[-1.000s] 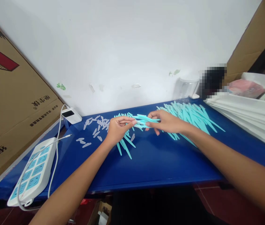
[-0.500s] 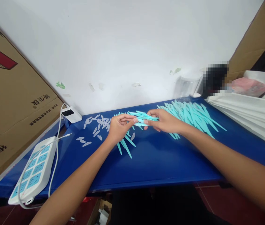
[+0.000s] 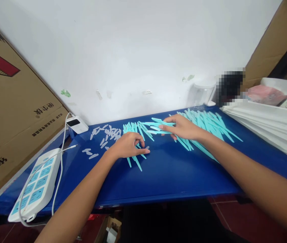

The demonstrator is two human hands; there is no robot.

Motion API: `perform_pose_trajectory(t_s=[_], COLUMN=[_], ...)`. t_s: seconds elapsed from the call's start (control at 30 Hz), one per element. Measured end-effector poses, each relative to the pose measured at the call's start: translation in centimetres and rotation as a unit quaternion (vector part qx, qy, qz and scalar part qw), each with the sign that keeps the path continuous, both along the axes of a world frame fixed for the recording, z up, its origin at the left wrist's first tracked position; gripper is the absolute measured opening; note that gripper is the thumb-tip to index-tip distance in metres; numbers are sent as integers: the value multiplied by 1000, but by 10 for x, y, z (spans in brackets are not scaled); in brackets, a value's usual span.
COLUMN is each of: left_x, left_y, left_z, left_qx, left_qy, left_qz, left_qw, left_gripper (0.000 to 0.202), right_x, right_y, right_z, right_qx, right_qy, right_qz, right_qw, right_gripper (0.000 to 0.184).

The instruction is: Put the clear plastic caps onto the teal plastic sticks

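Note:
My right hand (image 3: 184,127) grips a small bundle of turquoise plastic sticks (image 3: 156,124) that point left, just above the blue table (image 3: 173,175). A big heap of the same turquoise sticks (image 3: 209,123) lies behind that hand. My left hand (image 3: 128,145) is lowered onto the table, fingers curled, pinching a small clear cap by a smaller pile of turquoise sticks (image 3: 133,130). Several small clear caps (image 3: 105,135) are scattered to its left.
A white power strip (image 3: 38,184) with a cable lies at the table's left end, a white charger (image 3: 77,125) behind it. Cardboard boxes (image 3: 8,101) lean at left. A stack of white bags (image 3: 267,123) and a clear jar (image 3: 201,94) stand at the right rear.
My left hand let go of the bundle's tips and dropped down and toward me onto the table. My right hand kept the bundle and shifted slightly right.

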State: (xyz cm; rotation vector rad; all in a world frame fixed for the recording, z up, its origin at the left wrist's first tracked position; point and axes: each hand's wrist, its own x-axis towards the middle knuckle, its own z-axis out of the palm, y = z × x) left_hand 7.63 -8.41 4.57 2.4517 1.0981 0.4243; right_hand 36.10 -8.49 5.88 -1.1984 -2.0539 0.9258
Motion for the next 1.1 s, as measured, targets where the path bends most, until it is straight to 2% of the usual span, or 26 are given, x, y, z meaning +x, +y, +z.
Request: perform_pose_trajectory(t_s=[0.2,0.33,0.47,0.63,0.77,0.97,1.1], left_x=[2,0,0,0,-2,-3,-1], left_y=[2,6,10,13,15,17,14], left_z=[-7,-7,-5,-5,-6,-4,-2], left_qx=[-48,-13,9,-58,-81,-62,-110], left_qy=[6,-67,-159,-258,-294,-342,-354], left_qz=[0,55,122,130,140,191,199], left_qw=[999,996,980,955,942,918,907], left_gripper=[34,32,36,44,45,45,49], right_x=[1,0,-1,0,2,2,2], right_y=[-2,-3,-3,0,1,-1,-1], right_z=[1,3,3,3,4,5,4], right_qx=[-24,-47,-50,-40,-47,-51,-40], right_qy=[16,33,50,43,39,12,9], right_qz=[-4,-8,9,40,40,52,39], right_qw=[1000,998,997,998,997,997,998], right_gripper=[48,51,50,51,51,53,53])
